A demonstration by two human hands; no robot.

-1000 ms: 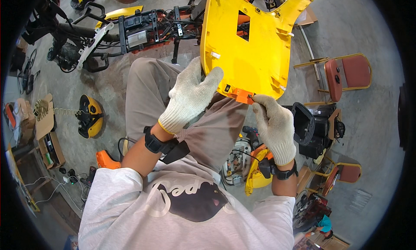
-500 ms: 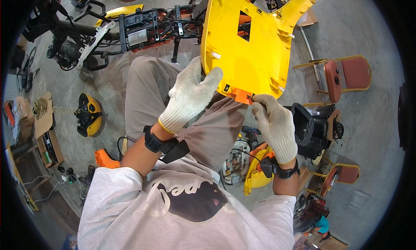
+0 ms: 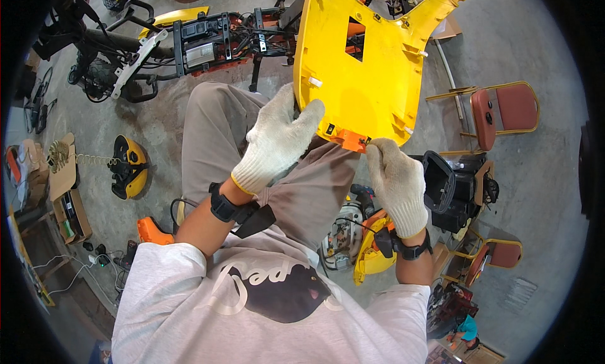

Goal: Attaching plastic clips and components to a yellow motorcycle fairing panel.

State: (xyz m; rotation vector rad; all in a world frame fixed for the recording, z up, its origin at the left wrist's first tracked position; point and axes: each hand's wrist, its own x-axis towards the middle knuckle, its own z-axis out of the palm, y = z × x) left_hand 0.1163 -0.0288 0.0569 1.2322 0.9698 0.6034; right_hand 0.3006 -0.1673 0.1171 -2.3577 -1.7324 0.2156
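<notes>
The right hand (image 3: 397, 184), in a white glove, has its thumb and finger close together at the right end of the orange piece (image 3: 348, 140). A small dark bit (image 3: 367, 141) is there, but I can't tell if they pinch it. The orange piece sits on the near edge of the yellow panel (image 3: 378, 96). The left hand (image 3: 276, 140) grips the panel's left edge, thumb on top and fingers hidden below.

The orange piece is already in its place on the panel, it seems. Its right end looks like the part not done yet. I can't tell if it is tight. White clips (image 3: 316, 82) stick up along the panel's sides.

The panel's near edge is over the knees (image 3: 217, 102). Its far end runs out of view at the top, so I can't see the room there. To its left is the bike frame (image 3: 211, 46). To its right, gray floor (image 3: 504, 36) goes wide, with a red chair (image 3: 518, 105) on it. A black shell (image 3: 439, 181) is near the panel's right corner, just past the right hand.
</notes>
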